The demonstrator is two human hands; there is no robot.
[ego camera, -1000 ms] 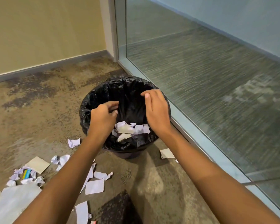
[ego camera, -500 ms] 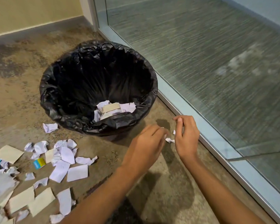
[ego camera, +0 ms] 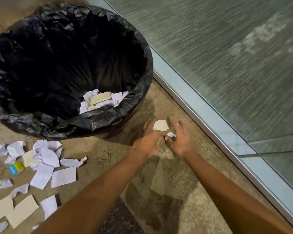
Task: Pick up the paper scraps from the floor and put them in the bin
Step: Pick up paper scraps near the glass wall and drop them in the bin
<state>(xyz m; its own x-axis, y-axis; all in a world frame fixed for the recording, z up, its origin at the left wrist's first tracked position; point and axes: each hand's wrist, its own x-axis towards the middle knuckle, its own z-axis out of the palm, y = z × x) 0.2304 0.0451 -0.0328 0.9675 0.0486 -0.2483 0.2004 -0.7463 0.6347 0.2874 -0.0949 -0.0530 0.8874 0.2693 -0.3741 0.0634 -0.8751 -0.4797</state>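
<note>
Head view: loose paper scraps [ego camera: 44, 159] litter the floor [ego camera: 100, 147] at near left. Left hand [ego camera: 149, 140], fingers extended, reaches the beige scrap [ego camera: 160, 125] beside the bin [ego camera: 95, 119]; blur hides any contact. Right hand [ego camera: 179, 140] is spread, with a small white scrap [ego camera: 171, 134] at its thumb, hold undeterminable. Farther off, the black-lined bin contains binned scraps [ego camera: 100, 98].

Centre frame, our left hand [ego camera: 148, 142] and right hand [ego camera: 179, 139] low over the floor [ego camera: 108, 149], blurred fingers flanking a beige scrap [ego camera: 160, 125], small white scrap [ego camera: 171, 134] by our right thumb, black-lined bin [ego camera: 147, 65] upper left holding scraps [ego camera: 100, 98], loose scraps [ego camera: 46, 159] lower left, glass wall [ego camera: 227, 65] right.
</note>
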